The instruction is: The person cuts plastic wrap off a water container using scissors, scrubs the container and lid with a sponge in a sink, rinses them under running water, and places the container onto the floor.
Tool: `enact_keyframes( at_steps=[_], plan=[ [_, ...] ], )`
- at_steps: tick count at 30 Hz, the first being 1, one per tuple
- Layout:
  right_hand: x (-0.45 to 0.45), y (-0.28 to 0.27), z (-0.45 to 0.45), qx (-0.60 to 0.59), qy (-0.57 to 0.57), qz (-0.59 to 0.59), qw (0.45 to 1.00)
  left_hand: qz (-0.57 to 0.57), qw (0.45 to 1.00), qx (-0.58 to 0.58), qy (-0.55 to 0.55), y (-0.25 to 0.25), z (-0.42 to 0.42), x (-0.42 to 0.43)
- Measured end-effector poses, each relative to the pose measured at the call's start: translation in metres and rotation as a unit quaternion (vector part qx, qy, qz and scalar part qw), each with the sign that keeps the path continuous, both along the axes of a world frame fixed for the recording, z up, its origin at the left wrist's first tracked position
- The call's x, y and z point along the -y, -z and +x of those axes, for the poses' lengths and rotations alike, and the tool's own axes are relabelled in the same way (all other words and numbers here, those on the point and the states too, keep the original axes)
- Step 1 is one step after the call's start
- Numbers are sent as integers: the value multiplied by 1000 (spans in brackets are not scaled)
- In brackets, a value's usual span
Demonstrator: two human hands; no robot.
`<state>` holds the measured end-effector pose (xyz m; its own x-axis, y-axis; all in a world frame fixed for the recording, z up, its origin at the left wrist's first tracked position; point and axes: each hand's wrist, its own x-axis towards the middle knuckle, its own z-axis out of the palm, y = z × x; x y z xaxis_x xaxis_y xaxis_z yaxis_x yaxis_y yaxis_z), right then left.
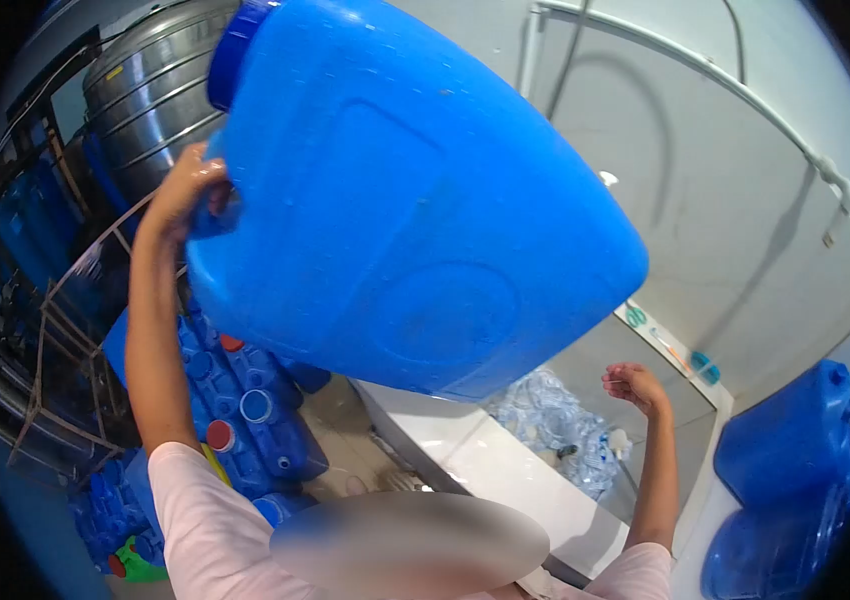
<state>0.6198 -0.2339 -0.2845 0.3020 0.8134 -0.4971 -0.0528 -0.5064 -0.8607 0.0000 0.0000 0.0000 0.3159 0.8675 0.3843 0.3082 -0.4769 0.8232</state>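
A large blue plastic jerrycan (425,200) with a dark blue cap (235,55) fills the upper middle of the head view, tilted so the cap points to the upper left. My left hand (190,190) is closed around its handle, holding it up in the air. Apart from the can, my right hand (635,387) hovers over the sink area with loosely curled fingers and nothing visible in it. Just below and left of that hand lies a heap of clear plastic bottles or wrapping (570,430), whose exact kind I cannot make out.
A white basin ledge (475,440) runs in front of me. Several blue jerrycans (275,430) with red and blue caps crowd the floor at left, near a steel tank (150,85). Two blue containers (790,435) stand at right. A narrow shelf (670,345) holds scissors and a brush.
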Motion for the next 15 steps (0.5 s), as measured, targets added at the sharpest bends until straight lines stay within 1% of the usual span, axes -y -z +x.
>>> enact_keyframes(
  at_steps=[1,2,3,4,6,7,8,9,10,11,12,14,15],
  plan=[
    [-13,-6,-16,9,-22,15,1000,25,999,9,-29,-18,-7,7],
    [-26,-8,-34,16,-44,29,998,30,999,-34,-28,-37,-16,15],
    [-42,-32,-70,73,-54,-25,996,-14,999,17,-27,28,-86,-10],
    [-67,-26,-104,73,-93,2,993,-11,999,-2,-48,21,-114,-14],
    [-132,-15,-199,52,-160,72,983,9,996,-54,-76,-24,-166,-29],
    [-155,-14,-235,59,-190,92,976,9,994,-77,-81,-23,-184,-36],
    [-178,-2,-262,81,-218,127,964,6,992,-97,-85,-15,-200,-44],
    [-200,12,-287,103,-246,162,950,-3,991,-95,-91,-3,-212,-54],
    [-214,16,-318,208,-260,194,923,-30,981,-140,-131,13,-219,-66],
    [-230,20,-345,311,-271,225,883,-55,967,-184,-169,33,-224,-80],
    [-246,22,-371,308,-276,219,884,-52,965,-197,-166,58,-227,-96],
    [-272,31,-409,422,-282,386,770,-58,961,-220,-158,126,-231,-136],
    [-283,40,-417,421,-284,380,773,-65,959,-228,-153,163,-230,-157]
  ],
)
